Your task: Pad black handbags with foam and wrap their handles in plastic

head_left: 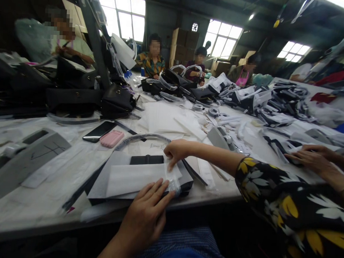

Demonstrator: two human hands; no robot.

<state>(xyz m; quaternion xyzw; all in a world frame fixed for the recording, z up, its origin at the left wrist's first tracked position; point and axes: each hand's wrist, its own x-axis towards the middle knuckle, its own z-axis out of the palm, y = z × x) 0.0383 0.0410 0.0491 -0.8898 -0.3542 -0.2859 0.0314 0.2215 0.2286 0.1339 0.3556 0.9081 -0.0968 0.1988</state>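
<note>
While the left hand [147,209] lies palm down with its fingers nearly straight and slightly apart, the right hand [173,153] comes in from the right with its fingers curled into a near fist. Both meet at the right end of a white sheet [132,178], which lies across a grey-and-black bag [119,159]. Clear film [173,184] covers that end (whether the right hand pinches it or only presses, I cannot tell), and the left fingertips rest on it near the lower edge.

The bag sits flat at the near edge of the table [22,215], just in front of the person's lap, and its wrapped handle [137,136] arches out behind it. Beyond the handle's left side, a phone [99,131] lies beside a pink case [112,139]. One grey dispenser [31,153] stands at far left, another behind the right forearm. Loose papers [163,117] spread behind the bag, with black bags [73,98] heaped to their left. At right, a co-worker's hands [310,159] rest on a dark piece.
</note>
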